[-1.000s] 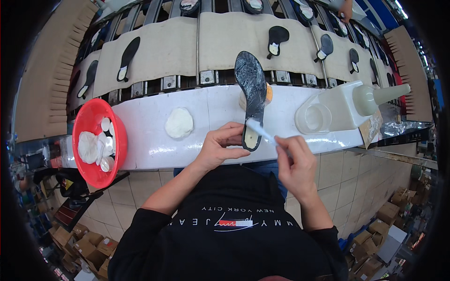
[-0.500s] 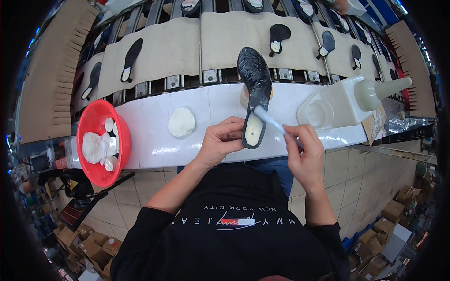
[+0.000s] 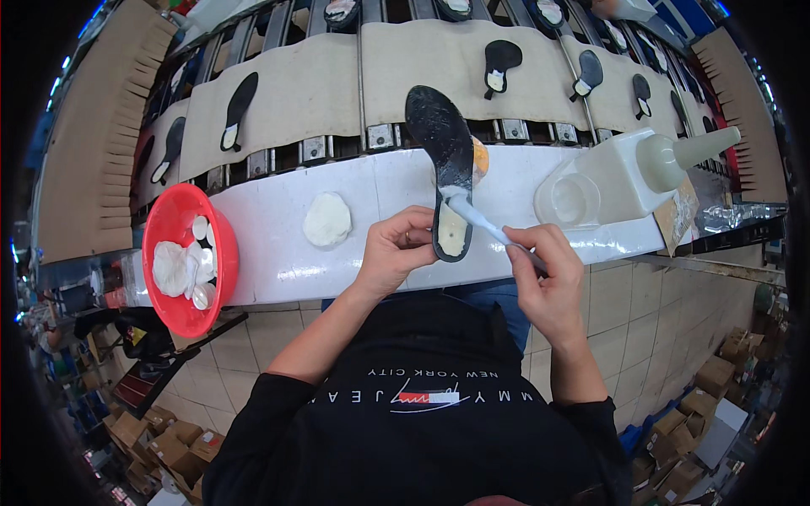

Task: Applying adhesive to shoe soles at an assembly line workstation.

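Note:
My left hand (image 3: pixel 398 246) is closed on the heel end of a black shoe sole (image 3: pixel 441 139), its thumb and fingers at the left edge. The sole points away from me, its forefoot dark and glossy, its heel carrying a cream patch (image 3: pixel 453 233). In my right hand (image 3: pixel 547 274) is a brush with a pale blue handle (image 3: pixel 485 221), gripped between thumb and fingers. The brush's tip touches the sole's narrow waist, just above the cream patch. Behind the sole, partly hidden, an orange and white round thing (image 3: pixel 480 158) stands on the white table (image 3: pixel 278 253).
A red basin (image 3: pixel 228 261) with white pieces stands at the left. Near the middle lies a round white lump (image 3: pixel 327 219). A translucent squeeze bottle (image 3: pixel 629 177) lies at the right. Beyond the table, several soles lie on the conveyor's beige cloth (image 3: pixel 422 67). Cardboard sheets (image 3: pixel 101 126) flank it.
The sole has swung, its toe end moving left and uncovering more of the orange thing. The brush tip has shifted slightly left along with it, both hands keeping their hold.

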`<act>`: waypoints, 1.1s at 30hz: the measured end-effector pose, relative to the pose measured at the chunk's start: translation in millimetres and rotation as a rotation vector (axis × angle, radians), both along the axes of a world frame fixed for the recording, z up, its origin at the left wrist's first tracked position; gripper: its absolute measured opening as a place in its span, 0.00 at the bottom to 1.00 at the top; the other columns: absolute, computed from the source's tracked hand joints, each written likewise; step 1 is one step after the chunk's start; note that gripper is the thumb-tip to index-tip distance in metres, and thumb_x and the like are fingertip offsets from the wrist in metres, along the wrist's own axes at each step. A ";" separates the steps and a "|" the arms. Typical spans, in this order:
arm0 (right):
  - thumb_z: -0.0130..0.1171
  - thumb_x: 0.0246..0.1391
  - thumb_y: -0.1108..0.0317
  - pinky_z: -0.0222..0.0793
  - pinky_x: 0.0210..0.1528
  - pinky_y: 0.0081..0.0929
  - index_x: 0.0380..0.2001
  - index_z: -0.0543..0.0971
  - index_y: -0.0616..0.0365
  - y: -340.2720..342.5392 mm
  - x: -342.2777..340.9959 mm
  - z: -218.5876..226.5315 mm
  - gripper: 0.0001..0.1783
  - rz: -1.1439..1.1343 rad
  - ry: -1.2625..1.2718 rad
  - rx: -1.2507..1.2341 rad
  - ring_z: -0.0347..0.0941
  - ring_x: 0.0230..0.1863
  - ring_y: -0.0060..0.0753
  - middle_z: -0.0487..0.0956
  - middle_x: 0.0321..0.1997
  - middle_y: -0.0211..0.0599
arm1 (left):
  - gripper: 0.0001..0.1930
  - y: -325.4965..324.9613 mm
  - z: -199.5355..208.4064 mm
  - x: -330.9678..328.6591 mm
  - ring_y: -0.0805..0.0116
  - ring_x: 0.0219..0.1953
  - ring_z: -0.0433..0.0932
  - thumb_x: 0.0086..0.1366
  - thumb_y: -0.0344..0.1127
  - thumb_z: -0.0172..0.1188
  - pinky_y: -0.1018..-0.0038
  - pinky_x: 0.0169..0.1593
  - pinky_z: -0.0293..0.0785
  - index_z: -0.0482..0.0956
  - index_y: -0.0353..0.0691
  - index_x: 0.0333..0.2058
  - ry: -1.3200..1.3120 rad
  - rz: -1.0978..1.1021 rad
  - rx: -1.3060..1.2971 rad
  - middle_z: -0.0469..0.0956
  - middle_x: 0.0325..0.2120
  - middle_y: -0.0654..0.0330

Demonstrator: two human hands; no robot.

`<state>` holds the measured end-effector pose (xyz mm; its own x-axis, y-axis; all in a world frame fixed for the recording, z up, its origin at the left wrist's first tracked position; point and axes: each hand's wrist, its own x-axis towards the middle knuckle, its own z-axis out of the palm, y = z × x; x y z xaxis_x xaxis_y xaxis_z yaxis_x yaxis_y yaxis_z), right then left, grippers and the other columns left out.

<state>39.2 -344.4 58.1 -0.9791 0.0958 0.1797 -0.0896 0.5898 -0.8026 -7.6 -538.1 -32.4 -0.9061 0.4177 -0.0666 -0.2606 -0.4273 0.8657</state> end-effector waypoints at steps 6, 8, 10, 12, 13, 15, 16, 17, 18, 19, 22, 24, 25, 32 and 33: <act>0.57 0.43 0.80 0.63 0.19 0.21 0.33 0.78 0.59 -8.5 3.8 -10.2 0.10 0.005 0.097 0.104 0.69 0.19 0.27 0.72 0.25 0.35 | 0.14 1.7 2.5 -1.8 0.70 0.37 0.78 0.48 0.14 0.57 0.81 0.39 0.74 0.74 0.27 0.36 0.058 0.025 -0.033 0.72 0.42 0.57; 0.58 0.43 0.80 0.64 0.20 0.22 0.32 0.78 0.58 -9.8 8.3 -8.0 0.10 0.142 0.111 0.127 0.70 0.20 0.28 0.72 0.25 0.35 | 0.14 -2.7 -1.2 -5.0 0.70 0.37 0.78 0.48 0.14 0.57 0.81 0.39 0.74 0.75 0.27 0.36 0.087 0.038 -0.023 0.72 0.42 0.57; 0.58 0.43 0.80 0.65 0.20 0.22 0.31 0.78 0.58 -10.0 9.9 -4.3 0.10 0.140 0.095 0.048 0.71 0.21 0.28 0.72 0.25 0.35 | 0.14 -5.2 1.9 -7.6 0.70 0.36 0.78 0.48 0.15 0.58 0.81 0.37 0.74 0.75 0.27 0.36 0.075 0.065 -0.013 0.73 0.41 0.57; 0.59 0.42 0.80 0.65 0.21 0.20 0.31 0.79 0.58 -7.7 6.2 -1.4 0.09 0.082 0.072 -0.043 0.71 0.22 0.27 0.73 0.26 0.35 | 0.14 -7.6 6.3 -10.0 0.70 0.35 0.78 0.48 0.15 0.58 0.81 0.37 0.74 0.75 0.27 0.36 0.065 0.049 -0.033 0.73 0.40 0.57; 0.59 0.42 0.80 0.65 0.21 0.20 0.31 0.79 0.58 -4.8 1.6 -3.4 0.09 0.080 0.072 -0.044 0.71 0.22 0.27 0.73 0.26 0.35 | 0.14 -8.8 8.5 -11.6 0.70 0.35 0.78 0.47 0.15 0.58 0.81 0.36 0.74 0.76 0.28 0.36 0.057 0.028 -0.051 0.74 0.40 0.57; 0.59 0.42 0.80 0.65 0.20 0.19 0.31 0.79 0.58 0.5 -4.0 -9.1 0.10 0.118 0.070 -0.042 0.71 0.22 0.26 0.73 0.25 0.35 | 0.14 -10.9 12.5 -13.6 0.70 0.35 0.78 0.47 0.15 0.58 0.81 0.36 0.74 0.76 0.28 0.36 0.057 -0.004 -0.035 0.74 0.39 0.57; 0.60 0.41 0.80 0.65 0.20 0.19 0.30 0.79 0.58 -0.2 -3.2 -6.8 0.09 0.188 0.072 -0.034 0.71 0.22 0.26 0.73 0.25 0.35 | 0.14 -13.5 13.2 -14.3 0.70 0.36 0.78 0.47 0.15 0.59 0.81 0.35 0.74 0.76 0.28 0.36 0.056 -0.031 -0.019 0.75 0.39 0.57; 0.60 0.41 0.80 0.65 0.20 0.19 0.30 0.79 0.58 0.4 -2.6 -3.2 0.09 0.190 0.073 -0.039 0.71 0.22 0.26 0.73 0.25 0.35 | 0.14 -16.4 11.9 -15.4 0.70 0.36 0.78 0.47 0.15 0.59 0.81 0.35 0.74 0.76 0.28 0.36 0.056 -0.029 -0.024 0.75 0.39 0.57; 0.60 0.41 0.80 0.64 0.20 0.18 0.29 0.79 0.59 2.0 -2.1 0.9 0.09 0.273 0.030 -0.072 0.71 0.22 0.25 0.73 0.25 0.34 | 0.14 -19.3 9.4 -16.7 0.70 0.36 0.78 0.47 0.15 0.58 0.81 0.36 0.74 0.76 0.28 0.36 0.068 -0.041 -0.022 0.75 0.39 0.57; 0.60 0.41 0.80 0.64 0.20 0.17 0.28 0.80 0.59 3.5 -1.4 4.3 0.08 0.352 -0.014 -0.103 0.71 0.23 0.25 0.73 0.24 0.34 | 0.14 -21.2 7.7 -17.7 0.70 0.36 0.78 0.47 0.15 0.58 0.81 0.36 0.74 0.76 0.29 0.36 0.079 -0.059 -0.019 0.75 0.39 0.57; 0.60 0.40 0.80 0.63 0.20 0.16 0.27 0.80 0.59 6.2 -13.6 9.1 0.08 0.282 0.051 -0.102 0.71 0.23 0.23 0.73 0.24 0.32 | 0.14 -24.8 11.0 -19.0 0.70 0.37 0.78 0.47 0.15 0.59 0.79 0.38 0.75 0.76 0.28 0.36 0.045 -0.107 -0.021 0.75 0.39 0.56; 0.60 0.40 0.80 0.63 0.20 0.16 0.27 0.80 0.59 10.9 -13.8 0.7 0.08 0.320 0.028 -0.105 0.71 0.24 0.23 0.73 0.24 0.32 | 0.14 -25.9 13.8 -18.4 0.69 0.37 0.78 0.47 0.15 0.59 0.78 0.39 0.75 0.76 0.28 0.36 0.038 -0.120 -0.011 0.75 0.39 0.56; 0.60 0.40 0.80 0.63 0.20 0.15 0.27 0.80 0.59 12.7 -14.3 -2.8 0.08 0.366 0.006 -0.106 0.71 0.24 0.22 0.73 0.24 0.32 | 0.14 -27.4 14.5 -18.9 0.69 0.37 0.78 0.46 0.15 0.59 0.78 0.40 0.75 0.77 0.28 0.35 0.033 -0.127 0.000 0.75 0.40 0.56; 0.60 0.38 0.80 0.62 0.20 0.16 0.27 0.80 0.59 6.8 -14.1 -1.6 0.09 0.218 0.076 -0.160 0.70 0.23 0.22 0.73 0.24 0.30 | 0.14 -27.3 14.9 -19.4 0.68 0.37 0.78 0.45 0.15 0.59 0.77 0.40 0.75 0.77 0.28 0.35 0.051 -0.139 0.029 0.75 0.39 0.55; 0.60 0.38 0.80 0.62 0.20 0.16 0.27 0.80 0.59 8.9 -11.1 -1.5 0.09 0.211 0.080 -0.159 0.70 0.23 0.22 0.73 0.24 0.30 | 0.14 -28.0 13.8 -19.5 0.68 0.37 0.78 0.45 0.15 0.59 0.77 0.41 0.75 0.77 0.28 0.34 0.047 -0.133 0.034 0.75 0.39 0.55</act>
